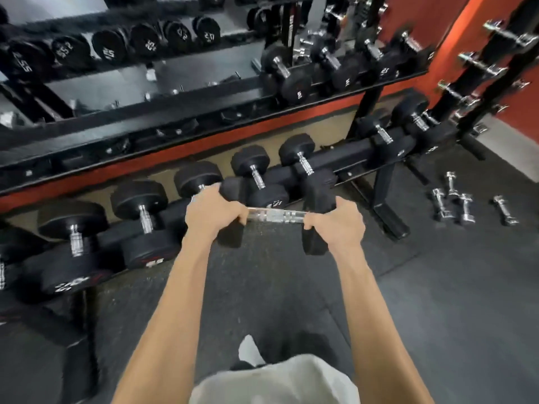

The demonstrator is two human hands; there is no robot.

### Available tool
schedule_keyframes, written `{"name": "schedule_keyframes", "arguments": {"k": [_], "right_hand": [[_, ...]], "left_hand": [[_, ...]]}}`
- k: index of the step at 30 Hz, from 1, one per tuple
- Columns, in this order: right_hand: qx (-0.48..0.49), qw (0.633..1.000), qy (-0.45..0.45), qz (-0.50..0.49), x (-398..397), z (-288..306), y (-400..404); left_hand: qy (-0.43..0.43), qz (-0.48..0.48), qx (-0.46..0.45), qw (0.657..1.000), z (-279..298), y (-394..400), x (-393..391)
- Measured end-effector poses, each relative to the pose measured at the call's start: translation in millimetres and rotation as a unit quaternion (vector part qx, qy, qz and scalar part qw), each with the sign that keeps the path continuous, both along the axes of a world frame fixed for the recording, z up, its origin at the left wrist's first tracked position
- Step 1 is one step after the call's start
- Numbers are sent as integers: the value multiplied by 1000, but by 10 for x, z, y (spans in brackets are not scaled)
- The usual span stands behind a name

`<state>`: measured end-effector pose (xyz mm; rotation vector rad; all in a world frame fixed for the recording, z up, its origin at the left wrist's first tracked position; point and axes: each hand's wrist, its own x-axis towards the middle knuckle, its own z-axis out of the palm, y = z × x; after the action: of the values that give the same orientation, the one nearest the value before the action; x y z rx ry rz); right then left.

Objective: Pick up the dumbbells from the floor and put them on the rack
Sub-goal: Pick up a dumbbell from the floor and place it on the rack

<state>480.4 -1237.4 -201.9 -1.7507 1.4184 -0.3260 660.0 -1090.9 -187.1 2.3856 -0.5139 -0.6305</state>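
I hold one black dumbbell [274, 214] with a chrome handle level in the air, just in front of the low tier of the black rack [344, 154]. My left hand [214, 212] grips the handle's left end against the left head. My right hand [335, 225] grips the right end against the right head. The handle's middle shows bare between my hands. Several black dumbbells [253, 173] lie across the low tier behind it. More black dumbbells [291, 74] sit on the upper tier at the right.
Several small chrome dumbbells [466, 202] lie on the dark rubber floor at the right. A vertical stand with chrome dumbbells [478, 65] leans by the orange wall. The rack's foot [388, 211] juts out onto the floor to the right of my hands. A mirror behind reflects more weights.
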Motion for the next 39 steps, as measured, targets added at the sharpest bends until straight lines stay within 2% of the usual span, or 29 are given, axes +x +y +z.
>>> {"name": "schedule_keyframes", "arguments": {"k": [5, 9, 15, 22, 28, 31, 36, 39], "right_hand": [[2, 999, -34, -20, 1121, -34, -1024], [-26, 999, -28, -5, 1918, -50, -1739], [4, 1000, -13, -19, 2916, 13, -2348], [63, 992, -28, -109, 3838, -75, -2484], [150, 955, -87, -243, 4632, -244, -2385], [181, 942, -87, -268, 4899, -316, -2268], [225, 938, -67, -256, 5242, -495, -2119], [203, 941, -70, -262, 5298, -589, -2117]], "left_hand": [[-14, -33, 1, 999, 66, -1100, 1221], [-20, -18, -7, 1000, 41, -1775, 1977], [-13, -19, 27, 999, 74, -2474, 3001], [-56, -109, 81, 989, 139, -3022, 4092], [-116, -226, 119, 960, 234, -3496, 4929], [-142, -278, 135, 940, 275, -3717, 5175], [-144, -332, 168, 917, 121, -3890, 5520], [-158, -352, 185, 904, -29, -3967, 5656]]}}
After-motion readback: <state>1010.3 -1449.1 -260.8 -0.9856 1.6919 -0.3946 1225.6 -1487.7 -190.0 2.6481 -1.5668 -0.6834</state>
